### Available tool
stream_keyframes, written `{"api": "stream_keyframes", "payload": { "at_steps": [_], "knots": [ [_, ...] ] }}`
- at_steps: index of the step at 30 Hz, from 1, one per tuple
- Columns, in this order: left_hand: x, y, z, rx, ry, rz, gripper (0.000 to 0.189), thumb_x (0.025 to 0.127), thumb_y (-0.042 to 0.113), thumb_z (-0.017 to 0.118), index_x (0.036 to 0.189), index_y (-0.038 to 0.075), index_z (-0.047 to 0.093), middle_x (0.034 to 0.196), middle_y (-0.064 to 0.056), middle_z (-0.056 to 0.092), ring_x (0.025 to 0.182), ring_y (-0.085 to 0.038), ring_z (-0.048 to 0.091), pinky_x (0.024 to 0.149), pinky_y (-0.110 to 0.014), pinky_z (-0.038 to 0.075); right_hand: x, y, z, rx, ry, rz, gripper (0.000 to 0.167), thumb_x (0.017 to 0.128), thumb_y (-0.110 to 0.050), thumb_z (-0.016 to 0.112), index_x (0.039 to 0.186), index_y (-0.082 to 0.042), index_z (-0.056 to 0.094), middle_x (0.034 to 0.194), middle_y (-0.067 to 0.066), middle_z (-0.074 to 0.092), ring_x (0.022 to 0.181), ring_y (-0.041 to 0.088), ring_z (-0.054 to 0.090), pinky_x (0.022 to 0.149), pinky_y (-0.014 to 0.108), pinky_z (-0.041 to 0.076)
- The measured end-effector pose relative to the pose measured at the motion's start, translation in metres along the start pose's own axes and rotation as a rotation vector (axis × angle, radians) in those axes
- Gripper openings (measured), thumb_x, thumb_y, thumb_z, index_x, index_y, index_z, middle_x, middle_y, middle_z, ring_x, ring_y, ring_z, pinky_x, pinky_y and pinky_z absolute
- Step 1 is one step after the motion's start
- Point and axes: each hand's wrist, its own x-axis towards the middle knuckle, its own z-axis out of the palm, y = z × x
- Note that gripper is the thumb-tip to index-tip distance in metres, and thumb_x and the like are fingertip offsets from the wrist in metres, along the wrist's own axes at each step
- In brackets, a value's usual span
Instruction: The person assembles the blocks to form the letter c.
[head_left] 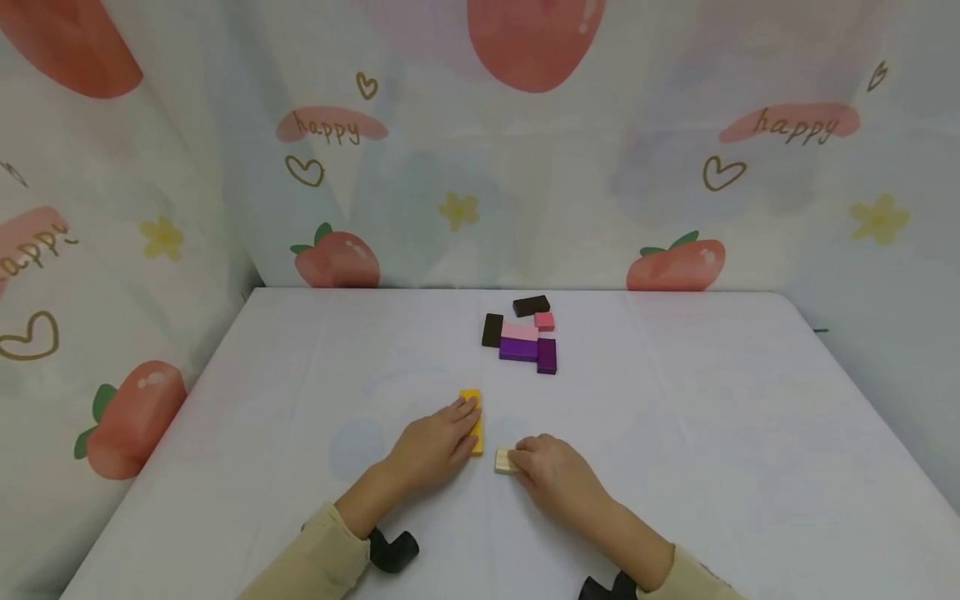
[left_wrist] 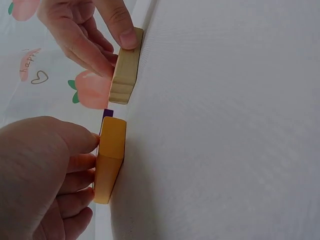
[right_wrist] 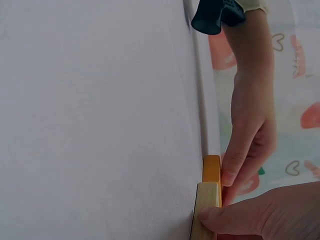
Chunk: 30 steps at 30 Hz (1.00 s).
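Observation:
A long yellow block point(head_left: 477, 442) lies flat on the white table. My left hand point(head_left: 433, 446) rests on its top with fingertips and thumb, as the left wrist view shows. Just to the right, my right hand point(head_left: 558, 475) pinches a pale wooden block point(head_left: 504, 461) between thumb and fingers. In the left wrist view the wooden block point(left_wrist: 126, 70) stands close to the table, apart from the yellow block point(left_wrist: 111, 155). The right wrist view has the thumb pressed on the wooden block point(right_wrist: 204, 220), with the yellow block point(right_wrist: 211, 167) behind it.
Farther back sits a cluster of blocks: a black block point(head_left: 531, 306), a dark block point(head_left: 492, 330), a small coral block point(head_left: 544, 322), a pink block point(head_left: 519, 332), a violet block point(head_left: 518, 349) and a dark purple block point(head_left: 547, 356). A printed curtain point(head_left: 525, 183) hangs behind the table point(head_left: 675, 450).

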Motion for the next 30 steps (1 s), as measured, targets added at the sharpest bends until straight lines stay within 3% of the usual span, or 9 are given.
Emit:
{"api": "stream_keyframes", "payload": {
  "at_steps": [14, 21, 30],
  "knots": [
    [-0.001, 0.000, 0.000, 0.004, 0.011, 0.014, 0.042, 0.094, 0.025, 0.052, 0.128, 0.002, 0.053, 0.135, -0.009, 0.046, 0.125, -0.021, 0.041, 0.094, -0.035, 0.042, -0.008, -0.015, 0.008, 0.041, 0.059, -0.016, 0.018, 0.066, -0.008, 0.079, 0.076, -0.009, 0.064, 0.077, 0.002, 0.064, 0.068, 0.017, 0.058, 0.061, 0.029, 0.049],
    [-0.001, 0.000, 0.000, 0.002, 0.018, 0.015, 0.041, 0.094, 0.026, 0.052, 0.128, 0.002, 0.054, 0.134, -0.009, 0.047, 0.125, -0.021, 0.041, 0.094, -0.035, 0.041, -0.007, -0.021, 0.007, 0.060, 0.039, 0.036, 0.019, 0.067, -0.013, 0.080, 0.079, -0.007, 0.067, 0.076, 0.004, 0.063, 0.068, 0.016, 0.059, 0.061, 0.028, 0.050],
    [0.000, -0.003, 0.002, -0.001, 0.038, 0.010, 0.041, 0.094, 0.026, 0.052, 0.128, 0.003, 0.054, 0.134, -0.008, 0.047, 0.125, -0.019, 0.041, 0.093, -0.034, 0.042, -0.002, -0.030, 0.009, 0.091, 0.027, 0.090, 0.022, 0.069, -0.022, 0.079, 0.078, -0.005, 0.068, 0.071, 0.000, 0.055, 0.057, 0.010, 0.048, 0.052, 0.025, 0.043]
  ]
}}
